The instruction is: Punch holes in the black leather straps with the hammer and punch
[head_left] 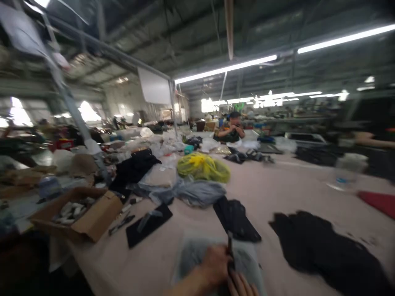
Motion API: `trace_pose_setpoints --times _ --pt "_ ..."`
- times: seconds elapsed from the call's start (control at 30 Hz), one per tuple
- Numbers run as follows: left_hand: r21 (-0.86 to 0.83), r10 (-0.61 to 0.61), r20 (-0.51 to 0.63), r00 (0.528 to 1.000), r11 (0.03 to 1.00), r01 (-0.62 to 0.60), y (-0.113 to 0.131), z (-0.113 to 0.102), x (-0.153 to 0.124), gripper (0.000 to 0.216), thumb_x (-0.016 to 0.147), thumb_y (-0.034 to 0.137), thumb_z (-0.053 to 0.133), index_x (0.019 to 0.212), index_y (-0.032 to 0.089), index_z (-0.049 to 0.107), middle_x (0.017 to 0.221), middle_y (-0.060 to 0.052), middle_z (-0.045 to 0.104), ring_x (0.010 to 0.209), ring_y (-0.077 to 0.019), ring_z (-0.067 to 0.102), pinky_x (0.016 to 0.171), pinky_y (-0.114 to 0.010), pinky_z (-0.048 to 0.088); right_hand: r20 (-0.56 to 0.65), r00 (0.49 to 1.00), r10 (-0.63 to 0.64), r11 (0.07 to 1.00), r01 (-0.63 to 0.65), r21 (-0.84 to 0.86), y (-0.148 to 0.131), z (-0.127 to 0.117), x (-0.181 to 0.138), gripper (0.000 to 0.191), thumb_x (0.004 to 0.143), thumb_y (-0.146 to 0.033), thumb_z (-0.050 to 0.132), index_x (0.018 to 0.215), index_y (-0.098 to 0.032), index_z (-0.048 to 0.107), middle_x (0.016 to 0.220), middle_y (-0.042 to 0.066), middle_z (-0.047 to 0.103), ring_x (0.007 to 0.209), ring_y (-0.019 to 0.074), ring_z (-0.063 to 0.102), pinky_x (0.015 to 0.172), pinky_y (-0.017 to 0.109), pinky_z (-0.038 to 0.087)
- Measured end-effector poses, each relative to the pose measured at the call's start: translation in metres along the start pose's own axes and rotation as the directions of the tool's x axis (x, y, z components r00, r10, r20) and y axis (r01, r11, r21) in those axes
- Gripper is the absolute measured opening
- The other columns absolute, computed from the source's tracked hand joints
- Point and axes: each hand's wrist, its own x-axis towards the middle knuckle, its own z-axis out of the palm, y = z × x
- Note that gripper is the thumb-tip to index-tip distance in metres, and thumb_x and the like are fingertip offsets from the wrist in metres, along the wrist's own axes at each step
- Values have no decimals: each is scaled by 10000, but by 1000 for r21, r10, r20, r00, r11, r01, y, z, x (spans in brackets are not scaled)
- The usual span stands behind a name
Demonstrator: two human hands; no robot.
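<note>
black narrow piece [231, 246] | left hand [215, 263]: fingers curled closed around it | right hand [242, 285]: fingers beside it, hold blurred, can't tell | slack grip could drop it onto grey sheet [190, 254]

The scene is dimly lit, chiefly by a long tube lamp [225, 69] and a second tube [345, 39] overhead, both overexposed to plain white. Glare is thrown by the windows [89, 112] at the left and by distant lamps [270, 100], whose outlines are bloomed. The roof [185, 33] is sunk in gloom, and the lower left corner is left nearly black. The tabletop [296, 185] is softly lit. Detail is lost in the black cloth [327, 246]. The left hand [216, 263] and right hand [242, 284] are blurred; the plastic container [350, 168] toward the right edge is smeared.
</note>
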Motion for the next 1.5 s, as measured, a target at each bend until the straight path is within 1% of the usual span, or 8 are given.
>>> trace_pose_setpoints --times 0.13,0.3,0.53,0.67,0.83,0.97,1.13,1.5 --pt "-299 -252 -151 956 933 199 -12 49 -9 229 913 244 434 871 153 640 793 -40 674 733 -163 617 687 -276 493 218 972 85 996 -77 -46 1 -23 -77 657 837 -475 586 1433 -238 442 1523 72 358 1392 368 303 1135 597 210" --pt "-434 -345 -217 913 872 226 -28 21 0 204 855 276 447 860 151 609 764 -36 666 701 -166 617 659 -254 478 318 947 50 999 -50 -9 -7 -44 -71 796 854 -603 506 1500 -183 305 1579 91 192 1450 351 144 1157 600 99" --pt "-358 -270 -179 946 913 193 -12 14 -55 177 836 254 485 806 171 638 753 -28 685 702 -177 610 673 -260 459 441 895 -73 997 54 56 -3 -54 -76 934 800 -605 590 1525 -161 202 1590 130 113 1459 344 90 1163 595 24" --pt "-328 -283 -190 940 921 211 -11 22 -64 199 849 251 478 812 164 653 750 -39 696 700 -182 630 651 -259 466 429 903 -21 999 4 41 7 -54 -39 784 852 -511 547 1492 -128 306 1575 143 194 1449 328 162 1165 582 51" --pt "-356 -286 -191 939 912 205 -7 23 -59 204 850 237 485 880 155 669 798 -43 714 735 -184 650 683 -262 494 394 919 -34 997 5 74 28 -48 -1 850 765 -513 643 1468 -135 353 1556 142 267 1435 316 217 1165 569 94" --pt "-418 -239 -163 957 896 152 -4 29 -57 197 847 209 504 891 154 687 823 -49 724 760 -192 665 711 -279 516 341 940 -18 996 -14 91 35 -47 -14 862 787 -493 628 1490 -125 292 1541 157 300 1437 307 213 1164 565 113" --pt "-416 -173 -136 975 904 102 -5 37 -57 198 838 174 515 876 175 709 845 -53 734 805 -209 682 761 -309 535 268 963 21 992 -52 112 36 -47 -32 612 881 -375 526 1437 -156 396 1487 134 408 1425 291 253 1154 582 115" --pt "-303 -132 -37 991 946 115 -6 42 -56 245 860 215 492 921 187 727 981 -84 741 964 -240 679 902 -332 534 158 982 104 979 -129 158 30 -51 -28 552 726 -220 605 1275 -203 553 1468 92 423 1405 286 262 1165 540 114"
